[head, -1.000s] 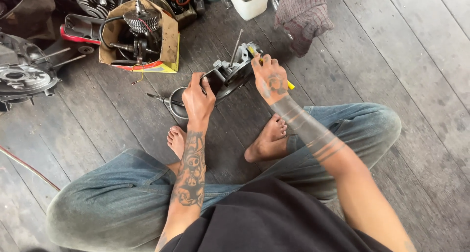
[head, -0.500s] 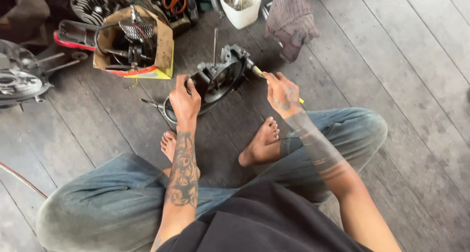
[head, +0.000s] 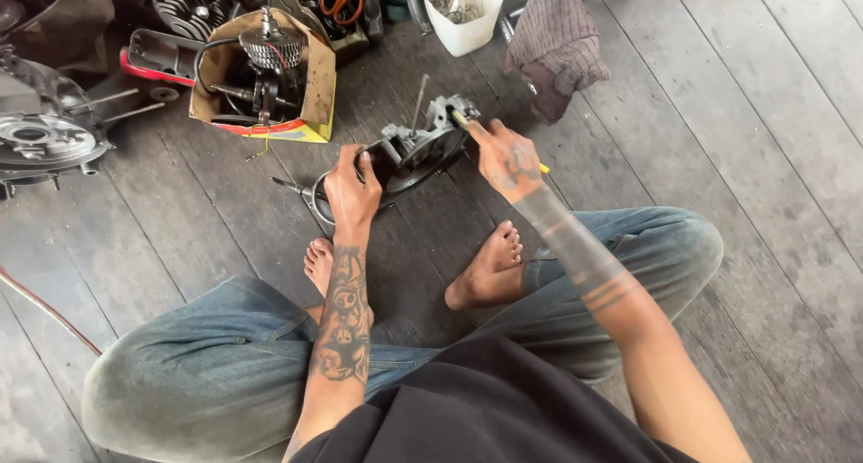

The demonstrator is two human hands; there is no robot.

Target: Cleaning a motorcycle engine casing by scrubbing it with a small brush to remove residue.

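We see the left hand clamped on the engine casing's near edge, casing on the plank floor between both hands; right hand grips a yellow-handled tool against its far side.

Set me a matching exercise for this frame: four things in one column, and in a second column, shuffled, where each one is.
Things:
1. left hand
2. right hand
3. cardboard box
4. white tub

Places:
A. top of the frame, holding small metal bits
B. on the near left edge of the engine casing
C. on the floor left of the casing, with engine parts inside
D. at the casing's right side, gripping a yellow-handled tool

Pairs: 1-B, 2-D, 3-C, 4-A
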